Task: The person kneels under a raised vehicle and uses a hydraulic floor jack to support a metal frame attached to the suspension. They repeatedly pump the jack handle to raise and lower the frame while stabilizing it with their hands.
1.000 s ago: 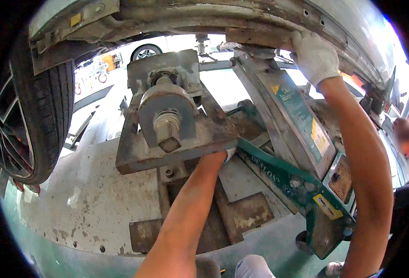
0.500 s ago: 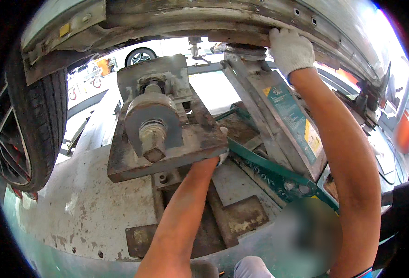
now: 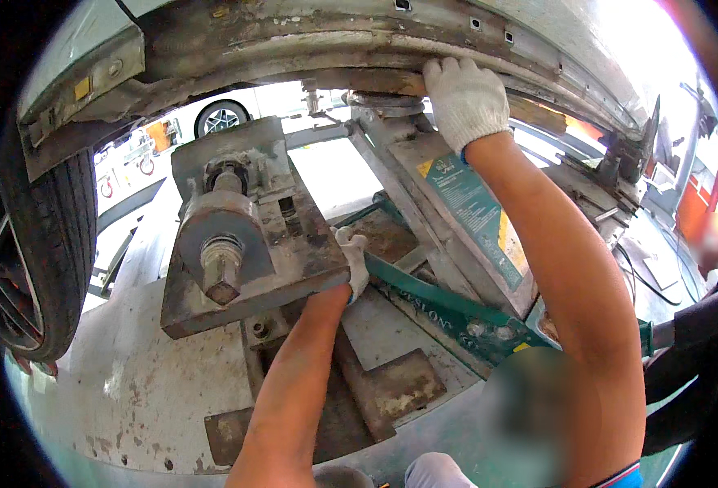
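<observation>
My right hand (image 3: pixel 468 102), in a white knit glove, is up under the car's sill (image 3: pixel 294 50). Its fingers are curled over a wooden block (image 3: pixel 383 80) that lies between the sill and the top of a jack (image 3: pixel 463 203) with a green base. In its white glove, my left hand (image 3: pixel 354 259) grips the right edge of a heavy steel clamp (image 3: pixel 255 286); its palm side is hidden behind the plate. A large threaded bolt (image 3: pixel 220 272) with a hex head sticks out of the clamp toward me.
A car wheel (image 3: pixel 45 252) stands close on the left. Below the clamp is a worn light metal platform (image 3: pixel 147 390) with rusty steel brackets (image 3: pixel 395 390). At the right, a person in dark clothes (image 3: pixel 700 342) is near, with a cable (image 3: pixel 660 297) beyond.
My view has shifted, so the scene sits further left. More of my left glove shows beside the clamp's edge. My right hand stays up at the block under the sill.
</observation>
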The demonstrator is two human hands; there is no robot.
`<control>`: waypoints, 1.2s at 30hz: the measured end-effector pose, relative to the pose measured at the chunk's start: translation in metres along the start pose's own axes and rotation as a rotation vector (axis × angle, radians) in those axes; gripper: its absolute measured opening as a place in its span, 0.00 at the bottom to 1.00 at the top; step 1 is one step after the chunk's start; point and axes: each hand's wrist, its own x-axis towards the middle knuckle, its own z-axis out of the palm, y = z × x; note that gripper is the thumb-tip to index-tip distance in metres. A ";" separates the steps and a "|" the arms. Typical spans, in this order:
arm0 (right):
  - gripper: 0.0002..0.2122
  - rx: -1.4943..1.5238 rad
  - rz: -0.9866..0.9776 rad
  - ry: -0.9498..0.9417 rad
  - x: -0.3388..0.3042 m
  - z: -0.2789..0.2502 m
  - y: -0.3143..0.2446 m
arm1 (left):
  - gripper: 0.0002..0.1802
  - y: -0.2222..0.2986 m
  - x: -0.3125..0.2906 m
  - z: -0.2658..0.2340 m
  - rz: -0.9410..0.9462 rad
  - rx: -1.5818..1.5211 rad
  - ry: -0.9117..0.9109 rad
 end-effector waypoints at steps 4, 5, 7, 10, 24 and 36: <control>0.12 0.028 0.007 -0.010 -0.008 -0.005 0.012 | 0.28 0.012 -0.010 0.001 0.065 0.099 0.054; 0.12 0.021 0.000 -0.015 -0.009 -0.007 0.014 | 0.28 0.015 -0.013 -0.004 0.082 0.162 0.052; 0.11 0.004 0.000 0.033 -0.010 -0.008 0.017 | 0.27 0.013 -0.013 -0.004 0.110 0.178 0.076; 0.11 0.017 0.002 0.052 -0.013 -0.011 0.017 | 0.27 0.013 -0.013 -0.006 0.112 0.197 0.069; 0.09 0.569 -0.238 -0.538 -0.068 -0.195 -0.026 | 0.12 0.018 -0.014 -0.008 0.168 0.210 0.105; 0.23 1.031 -0.026 -0.582 -0.218 -0.336 0.031 | 0.31 0.037 -0.011 -0.037 -0.015 0.306 -0.271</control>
